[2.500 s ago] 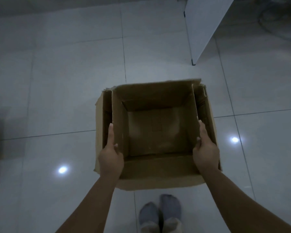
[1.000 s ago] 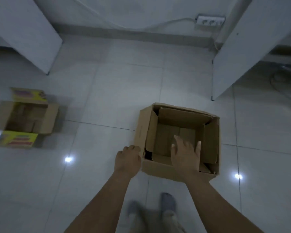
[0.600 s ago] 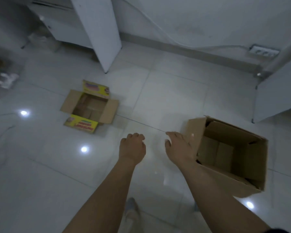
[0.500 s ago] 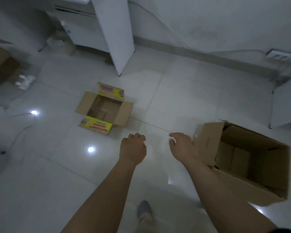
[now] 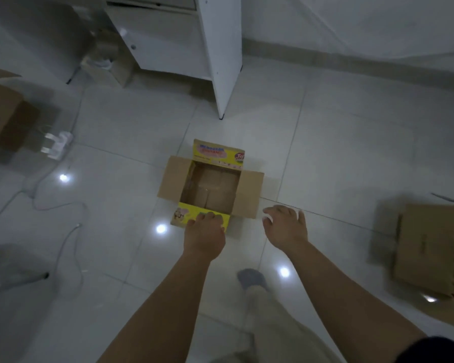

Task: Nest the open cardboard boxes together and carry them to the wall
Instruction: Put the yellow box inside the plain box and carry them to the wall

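A small open cardboard box (image 5: pixel 210 189) with yellow printed flaps sits on the tiled floor at the centre, its four flaps spread out. My left hand (image 5: pixel 204 237) hovers over its near yellow flap, fingers curled; whether it touches the flap I cannot tell. My right hand (image 5: pixel 286 226) is beside the box's right flap, fingers spread, holding nothing. The nested brown cardboard boxes (image 5: pixel 427 247) rest on the floor at the far right, partly cut off by the frame edge.
A white cabinet panel (image 5: pixel 220 53) stands on the floor just behind the small box. Another brown box (image 5: pixel 3 113) sits at the far left. Cables (image 5: pixel 50 203) and a white plug block (image 5: pixel 58 145) trail across the left floor. The wall's baseboard (image 5: pixel 351 66) runs along the back.
I let go of the nested brown boxes, which now sit at the far right. The view swung left and closer to the yellow-flapped box, and both hands reached toward it.
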A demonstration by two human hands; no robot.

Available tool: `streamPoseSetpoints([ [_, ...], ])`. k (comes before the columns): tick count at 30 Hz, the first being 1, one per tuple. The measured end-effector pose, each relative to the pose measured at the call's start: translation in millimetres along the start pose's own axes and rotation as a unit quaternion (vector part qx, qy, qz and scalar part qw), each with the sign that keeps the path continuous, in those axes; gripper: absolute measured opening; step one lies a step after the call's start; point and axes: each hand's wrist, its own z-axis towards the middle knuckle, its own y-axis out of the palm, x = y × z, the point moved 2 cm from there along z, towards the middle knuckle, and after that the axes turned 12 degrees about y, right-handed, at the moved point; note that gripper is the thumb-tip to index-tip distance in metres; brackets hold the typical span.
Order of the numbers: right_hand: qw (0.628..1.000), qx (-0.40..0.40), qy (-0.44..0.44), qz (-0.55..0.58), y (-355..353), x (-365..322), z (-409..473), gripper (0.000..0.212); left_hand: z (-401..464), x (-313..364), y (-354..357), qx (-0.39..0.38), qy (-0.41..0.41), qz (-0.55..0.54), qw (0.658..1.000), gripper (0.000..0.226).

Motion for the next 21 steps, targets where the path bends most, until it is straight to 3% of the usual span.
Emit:
streamPoseSetpoints([
  [10,0.993,-0.011,0.109,0.048,63.2,-116.8,100.8,0.036,111.3,-186.9,7.5,0.004,-0.046,-0.137,0.990,0.031],
  [16,0.970,-0.005,0.179,0.165,149.9,-133.8,174.5,0.035,169.2,-260.0,91.4,-0.060,-0.063,-0.152,0.985,0.033],
  [21,0.964,0.037,0.221,0.147,242.7,-113.9,223.5,0.040,215.5,-323.4,183.3,-0.040,-0.105,-0.164,0.980,0.037],
])
